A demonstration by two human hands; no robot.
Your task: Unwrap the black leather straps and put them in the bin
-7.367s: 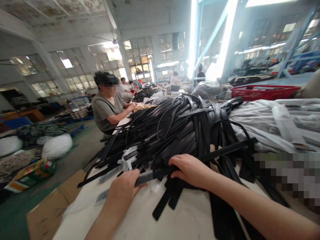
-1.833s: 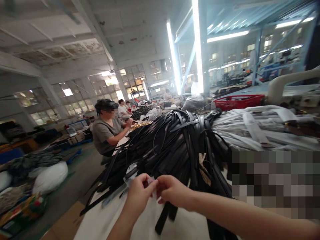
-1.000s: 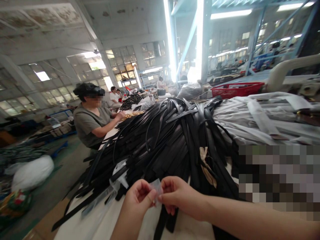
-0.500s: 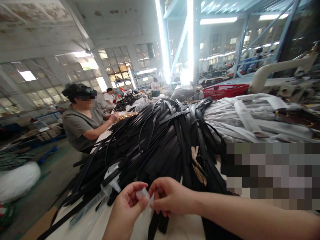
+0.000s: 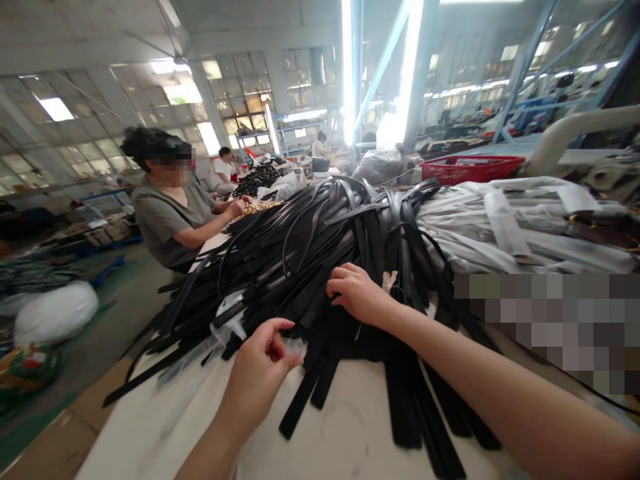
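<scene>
A big heap of black straps [image 5: 320,253] lies across the white table [image 5: 345,440]. My left hand [image 5: 263,370] hovers over the table's near part, fingers pinched on a small clear plastic scrap [image 5: 295,347]. My right hand [image 5: 355,293] reaches forward onto the heap, its curled fingers touching the black straps near a pale tie [image 5: 389,281]. Whether it grips a strap I cannot make out.
Straps wrapped in grey plastic [image 5: 520,227] lie to the right, with a red basket [image 5: 470,168] behind. A person in a grey shirt [image 5: 167,213] works at the table's left side, others farther back. White sacks [image 5: 55,313] and cardboard [image 5: 45,440] lie on the floor at left.
My hands have parted. The right hand let go of the clear scrap and moved forward onto the strap heap; the left hand keeps the scrap. The view shifted slightly.
</scene>
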